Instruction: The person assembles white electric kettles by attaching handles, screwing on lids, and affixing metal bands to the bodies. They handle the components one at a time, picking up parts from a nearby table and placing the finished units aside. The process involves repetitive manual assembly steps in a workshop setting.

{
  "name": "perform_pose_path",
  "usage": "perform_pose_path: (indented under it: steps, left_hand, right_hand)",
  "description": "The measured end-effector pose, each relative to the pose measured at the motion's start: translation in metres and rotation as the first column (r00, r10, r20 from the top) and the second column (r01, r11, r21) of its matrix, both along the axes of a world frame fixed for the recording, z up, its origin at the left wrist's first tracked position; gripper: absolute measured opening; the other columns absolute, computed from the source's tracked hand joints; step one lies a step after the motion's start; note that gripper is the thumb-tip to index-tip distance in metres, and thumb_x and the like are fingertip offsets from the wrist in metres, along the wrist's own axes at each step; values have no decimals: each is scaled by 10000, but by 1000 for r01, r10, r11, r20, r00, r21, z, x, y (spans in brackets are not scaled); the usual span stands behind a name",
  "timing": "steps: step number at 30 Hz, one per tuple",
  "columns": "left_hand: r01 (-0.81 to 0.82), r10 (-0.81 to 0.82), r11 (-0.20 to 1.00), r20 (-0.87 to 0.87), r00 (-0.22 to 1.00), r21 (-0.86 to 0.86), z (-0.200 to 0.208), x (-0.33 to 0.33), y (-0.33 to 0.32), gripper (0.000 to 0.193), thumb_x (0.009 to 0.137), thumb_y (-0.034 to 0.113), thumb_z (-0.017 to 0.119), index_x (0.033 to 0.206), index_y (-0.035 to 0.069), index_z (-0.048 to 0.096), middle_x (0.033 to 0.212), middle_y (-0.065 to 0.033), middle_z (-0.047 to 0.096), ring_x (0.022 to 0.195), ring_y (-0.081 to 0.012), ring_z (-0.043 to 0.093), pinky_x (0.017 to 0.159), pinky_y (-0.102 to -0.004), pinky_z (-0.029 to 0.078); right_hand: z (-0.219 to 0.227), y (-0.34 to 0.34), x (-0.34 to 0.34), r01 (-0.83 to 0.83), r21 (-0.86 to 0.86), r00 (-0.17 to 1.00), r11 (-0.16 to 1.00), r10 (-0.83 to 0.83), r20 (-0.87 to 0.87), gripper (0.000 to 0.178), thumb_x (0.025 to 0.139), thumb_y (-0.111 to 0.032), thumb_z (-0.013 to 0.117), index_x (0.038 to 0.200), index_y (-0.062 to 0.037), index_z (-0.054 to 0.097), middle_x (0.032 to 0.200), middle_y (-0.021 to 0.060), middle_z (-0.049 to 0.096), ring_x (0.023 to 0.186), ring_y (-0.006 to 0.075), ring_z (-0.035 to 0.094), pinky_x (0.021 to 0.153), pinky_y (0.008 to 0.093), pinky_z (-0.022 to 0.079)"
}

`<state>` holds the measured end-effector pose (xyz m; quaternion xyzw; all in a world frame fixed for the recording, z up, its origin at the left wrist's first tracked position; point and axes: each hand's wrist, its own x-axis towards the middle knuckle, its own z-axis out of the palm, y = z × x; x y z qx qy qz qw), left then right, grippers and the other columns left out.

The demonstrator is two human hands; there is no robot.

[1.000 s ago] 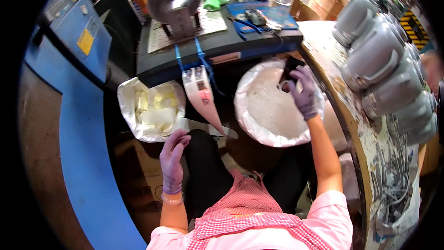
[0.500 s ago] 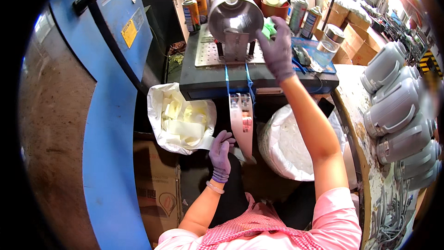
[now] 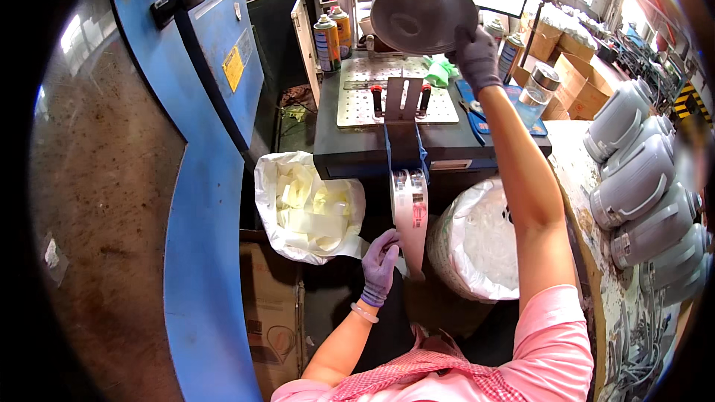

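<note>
My right hand (image 3: 477, 56), in a dark grey glove, grips the rim of a large grey metal cylinder (image 3: 424, 15). It holds the cylinder tilted above the work table, clear of the dark upright holder (image 3: 403, 99) on a perforated metal plate (image 3: 354, 108). My left hand (image 3: 378, 274), in a light purple glove, is low in front of the table. Its fingers are closed on a pale strip (image 3: 347, 247) that reaches toward a white-lined bin. Beside it hangs a roll of printed film labels (image 3: 410, 212) on blue straps.
The white-lined bin (image 3: 311, 219) holds pale strips; another lined bin (image 3: 480, 249) stands right. A green cloth (image 3: 441, 71) lies on the plate. Spray cans (image 3: 326, 43) and a glass jar (image 3: 538, 93) stand on the table. Grey jugs (image 3: 633, 167) line the right bench; a blue machine (image 3: 205, 253) stands left.
The cylinder has been lifted off the holder and tilted, with my right hand now gripping its rim. My left hand stays by the label roll. The whole view has shifted slightly.
</note>
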<state>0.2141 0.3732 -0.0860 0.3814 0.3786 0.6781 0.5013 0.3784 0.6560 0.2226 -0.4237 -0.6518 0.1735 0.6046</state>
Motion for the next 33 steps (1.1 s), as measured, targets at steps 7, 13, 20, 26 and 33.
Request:
perform_pose_path:
  steps: [7,13,20,26,33]
  left_hand:
    - [446,-430,890,511,744,100,124,32,11,581,1018,422,589,1494,143,409,1394,-119,547,1082,-255,671,712,-261,528]
    - [759,-669,596,686,287,263,123,124,21,423,1027,338,584,1350,83,489,1360,-88,539,1180,-241,598,936,-362,567]
    - [817,-270,515,856,441,-258,68,207,12,545,1053,281,479,1505,25,312,1489,-203,409,1299,-380,507,1062,-553,487]
    - [755,-260,567,799,542,-328,48,213,8,719,1031,359,500,1587,48,167,1615,-180,267,1395,-400,411,1147,-556,365]
    - [472,-571,807,266,776,355,107,122,36,728,989,679,406,1445,112,399,1292,-95,569,1194,-232,535,1052,-418,416]
  right_hand:
    - [-51,-162,67,227,545,897,807,-391,207,398,996,-148,564,1339,54,553,932,180,726,796,272,733,708,361,570]
    - [-117,-263,138,425,521,731,740,-620,284,531,939,-77,600,1432,73,471,1396,253,578,1141,384,671,909,396,561]
    - [-145,-322,227,559,493,589,667,-738,330,585,948,-107,599,1482,49,421,1435,233,552,1101,400,674,872,405,569]
    - [-173,-339,266,605,472,543,642,-766,346,615,940,-73,571,1524,-12,387,1417,232,563,1050,398,677,847,412,558]
    - [-208,-430,255,422,-81,898,903,-404,177,469,996,-92,585,1456,-35,520,1204,120,706,1066,190,681,911,312,550]
